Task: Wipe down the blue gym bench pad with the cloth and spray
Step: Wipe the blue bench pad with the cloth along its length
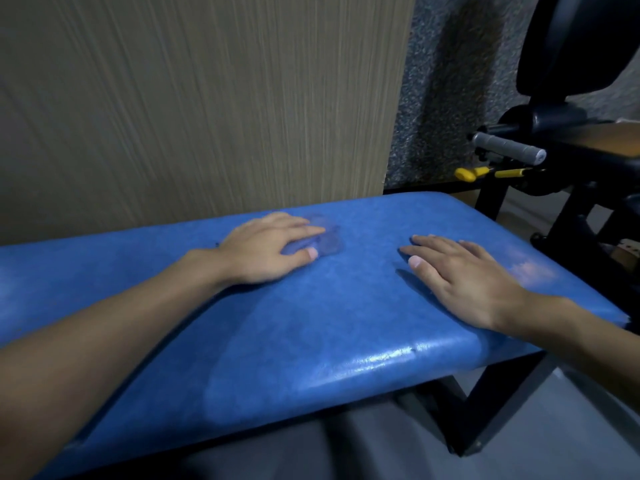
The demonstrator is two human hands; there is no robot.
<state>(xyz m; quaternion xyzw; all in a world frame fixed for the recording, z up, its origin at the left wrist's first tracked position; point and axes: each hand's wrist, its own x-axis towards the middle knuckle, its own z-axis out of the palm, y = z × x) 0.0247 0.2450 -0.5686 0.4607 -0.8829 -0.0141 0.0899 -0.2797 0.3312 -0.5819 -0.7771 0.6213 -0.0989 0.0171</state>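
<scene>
Left hand [266,249] lies flat on the cloth [329,240], fingers near straight, pressing rather than clutching; blur hides how the thumb bears. Right hand [460,275] is released, palm down on the bench pad [311,341], well apart from the left. The cloth is a small bunch just beyond the left fingertips, same blue as the pad. No spray bottle in view. Risks, judged: a flat press may let the cloth slide out mid-stroke; the near edge below the right wrist looks glossy, so the bracing palm could slip; nicks along that edge may snag the cloth; the strip under the right hand may go unwiped.
</scene>
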